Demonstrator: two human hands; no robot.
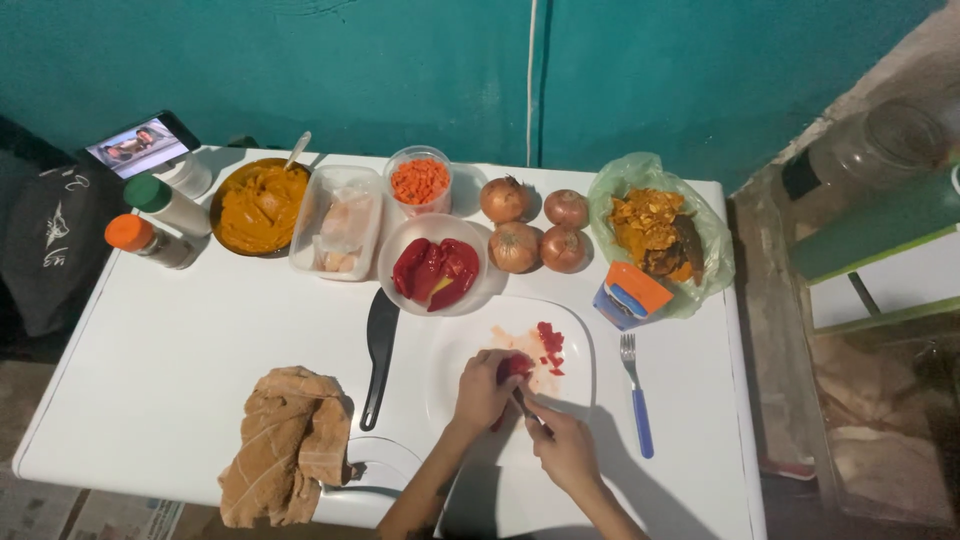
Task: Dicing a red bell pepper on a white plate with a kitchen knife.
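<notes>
From the head camera, the left hand [482, 392] held a red pepper piece [514, 366] tight on the white plate [575, 335], near the front edge of the tabletop [180, 350]. The right hand [563, 447] was closed around a knife [524, 404] that touched the piece. Small red bits [549, 345] lay on the plate. A bowl of red pepper [436, 268] stood just behind it. A blue fork [636, 395] lay to the right, and a brown cloth [287, 440] sat at the front edge.
</notes>
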